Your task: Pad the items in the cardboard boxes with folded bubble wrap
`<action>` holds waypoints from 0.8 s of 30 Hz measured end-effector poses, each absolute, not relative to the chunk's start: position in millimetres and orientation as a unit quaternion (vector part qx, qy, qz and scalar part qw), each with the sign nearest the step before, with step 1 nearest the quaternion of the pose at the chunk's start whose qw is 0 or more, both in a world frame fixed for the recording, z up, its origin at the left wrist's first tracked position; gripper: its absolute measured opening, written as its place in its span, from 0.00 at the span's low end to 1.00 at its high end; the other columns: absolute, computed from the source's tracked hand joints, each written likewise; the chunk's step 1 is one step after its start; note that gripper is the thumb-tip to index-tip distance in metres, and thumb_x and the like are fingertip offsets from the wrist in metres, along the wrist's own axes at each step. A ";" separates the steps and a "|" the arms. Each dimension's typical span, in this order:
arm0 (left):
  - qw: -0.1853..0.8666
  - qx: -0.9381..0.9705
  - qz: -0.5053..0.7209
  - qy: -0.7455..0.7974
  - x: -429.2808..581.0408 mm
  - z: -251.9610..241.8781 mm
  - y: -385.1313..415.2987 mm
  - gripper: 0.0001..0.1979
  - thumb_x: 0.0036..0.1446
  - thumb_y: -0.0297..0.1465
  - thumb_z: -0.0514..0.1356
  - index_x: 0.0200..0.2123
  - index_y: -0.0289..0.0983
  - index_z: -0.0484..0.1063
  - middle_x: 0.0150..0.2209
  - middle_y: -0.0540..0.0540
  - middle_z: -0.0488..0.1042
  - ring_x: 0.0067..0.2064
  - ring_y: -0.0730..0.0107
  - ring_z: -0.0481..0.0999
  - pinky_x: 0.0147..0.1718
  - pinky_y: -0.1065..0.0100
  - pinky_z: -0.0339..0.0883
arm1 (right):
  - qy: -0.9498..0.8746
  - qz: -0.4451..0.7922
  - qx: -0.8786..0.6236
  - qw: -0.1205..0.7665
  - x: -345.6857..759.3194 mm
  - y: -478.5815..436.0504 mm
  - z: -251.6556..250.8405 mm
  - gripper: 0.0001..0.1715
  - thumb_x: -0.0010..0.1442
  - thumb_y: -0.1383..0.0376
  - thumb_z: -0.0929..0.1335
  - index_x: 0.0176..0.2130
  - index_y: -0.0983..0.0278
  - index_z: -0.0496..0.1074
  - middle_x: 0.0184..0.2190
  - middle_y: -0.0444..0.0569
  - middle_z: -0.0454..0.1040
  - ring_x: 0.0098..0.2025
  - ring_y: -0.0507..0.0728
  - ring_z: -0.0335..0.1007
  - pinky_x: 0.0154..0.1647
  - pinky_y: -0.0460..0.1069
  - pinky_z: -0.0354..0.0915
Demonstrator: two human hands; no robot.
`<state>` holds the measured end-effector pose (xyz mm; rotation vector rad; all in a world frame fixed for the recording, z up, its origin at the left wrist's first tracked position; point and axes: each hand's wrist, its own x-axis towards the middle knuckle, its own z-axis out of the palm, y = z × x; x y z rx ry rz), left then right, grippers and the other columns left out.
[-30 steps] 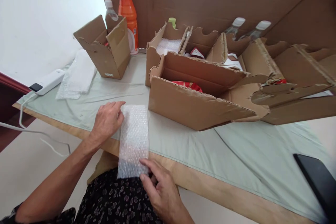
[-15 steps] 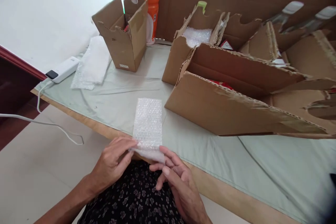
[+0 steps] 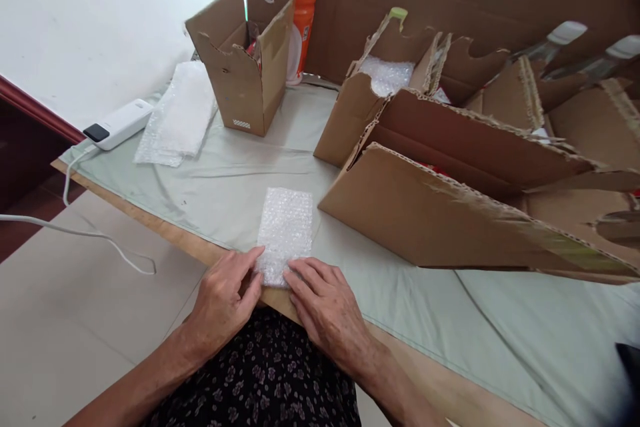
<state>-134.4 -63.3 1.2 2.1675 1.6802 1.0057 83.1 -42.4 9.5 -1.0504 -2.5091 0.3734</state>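
A small bubble wrap pouch (image 3: 287,220) lies flat near the table's front edge, its near end folded over on top. My left hand (image 3: 227,293) rests at its near left corner, thumb and forefinger apart, fingertips touching the plastic. Across the near right part lies my right hand (image 3: 327,303), palm down, fingers stretched out and pressing on the fold. Neither hand lifts the pouch. The tips of some left fingers are hidden under the hand.
Several bubble wrap pouches (image 3: 183,113) lie at the left, beside a white power bank (image 3: 123,123) with a cable. A small carton (image 3: 245,90) stands before an orange bottle (image 3: 303,7). A large divided cardboard box (image 3: 410,213) takes up the right side.
The loose near flap, lifted before, now lies down on the pouch. My right hand has turned from palm up to palm down and moved onto it. The left hand has shifted slightly forward.
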 end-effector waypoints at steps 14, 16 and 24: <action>0.132 0.768 0.355 0.516 -139.6 9.4 -50.6 0.11 0.66 0.24 0.58 0.49 0.38 0.74 0.30 0.49 0.78 0.32 0.66 0.75 0.33 0.63 0.71 | -0.839 0.174 -0.419 0.301 89.8 -24.8 21.8 0.13 0.71 0.70 0.64 0.51 0.62 0.74 0.44 0.51 0.81 0.44 0.57 0.77 0.46 0.53 0.71; 0.118 0.771 0.337 0.527 -138.8 7.1 -44.2 0.10 0.67 0.25 0.58 0.49 0.37 0.74 0.30 0.49 0.77 0.32 0.66 0.75 0.33 0.63 0.71 | -0.836 0.103 -0.427 0.328 92.3 -30.1 24.2 0.13 0.69 0.73 0.65 0.50 0.62 0.74 0.44 0.53 0.80 0.45 0.59 0.75 0.45 0.54 0.70; 0.083 0.781 0.339 0.518 -138.6 3.8 -45.2 0.15 0.67 0.29 0.60 0.56 0.41 0.71 0.50 0.39 0.76 0.52 0.56 0.77 0.51 0.55 0.74 | -0.877 0.108 -0.394 0.252 86.4 -27.2 10.9 0.12 0.68 0.72 0.65 0.49 0.65 0.75 0.45 0.53 0.81 0.46 0.62 0.74 0.45 0.56 0.67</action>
